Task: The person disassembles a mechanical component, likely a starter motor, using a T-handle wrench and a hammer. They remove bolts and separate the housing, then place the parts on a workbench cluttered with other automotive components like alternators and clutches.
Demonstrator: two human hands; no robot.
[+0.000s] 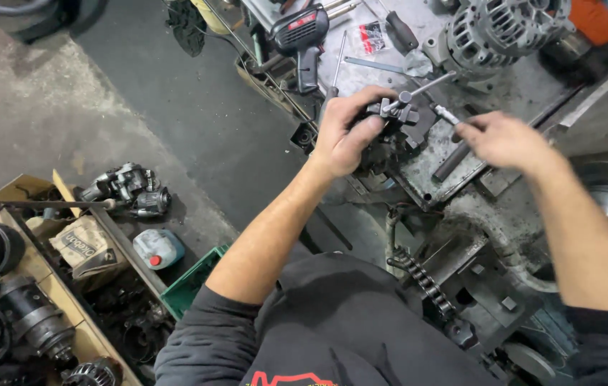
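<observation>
The left hand [347, 132] is clenched around a dark metal puller tool [400, 118]; its thin steel rod [425, 87] slants up-right toward the grey ribbed alternator [500, 28]; the right hand [507, 139] pinches a black cylindrical handle [454, 159] just below the rod.

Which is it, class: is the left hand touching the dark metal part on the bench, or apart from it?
Touching. The head view shows the left hand wrapped around the dark metal part, thumb and fingers pressed against it with no gap.

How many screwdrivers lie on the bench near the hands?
2. One thin screwdriver lies just above the left hand, next to the drill. One with a black handle lies farther up, beside the alternator. Others may be hidden in the clutter.
</observation>
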